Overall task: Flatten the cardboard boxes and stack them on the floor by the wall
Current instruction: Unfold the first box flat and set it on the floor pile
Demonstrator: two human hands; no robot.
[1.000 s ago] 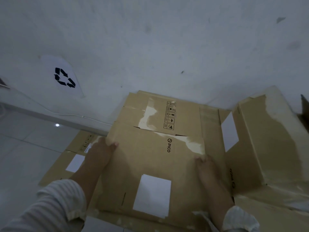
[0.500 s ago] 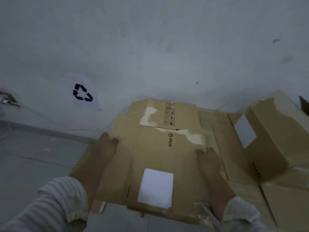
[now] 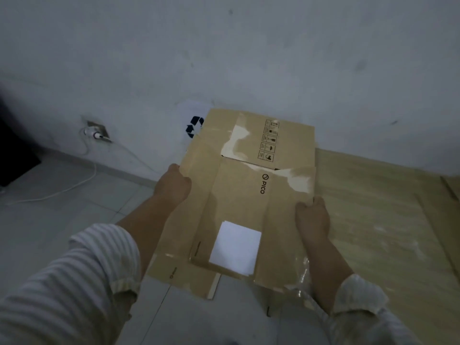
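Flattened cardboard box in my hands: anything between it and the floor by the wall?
Nothing visible. The flattened brown cardboard box, gripped by left hand and right hand, faces the white wall; a white cable lies off left, pale flat cardboard off right. Underneath is hidden.

Dim light is falling on a scuffed white wall (image 3: 249,58) and pale tiled floor (image 3: 49,220). A white cable (image 3: 74,185) is trailing from a low wall socket (image 3: 95,129) across the tiles. A paper recycling sign (image 3: 194,118) is hanging further right, partly hidden.

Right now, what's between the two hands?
Head view: the flattened cardboard box, white label up, spans from left hand to right hand; both grip its edges.
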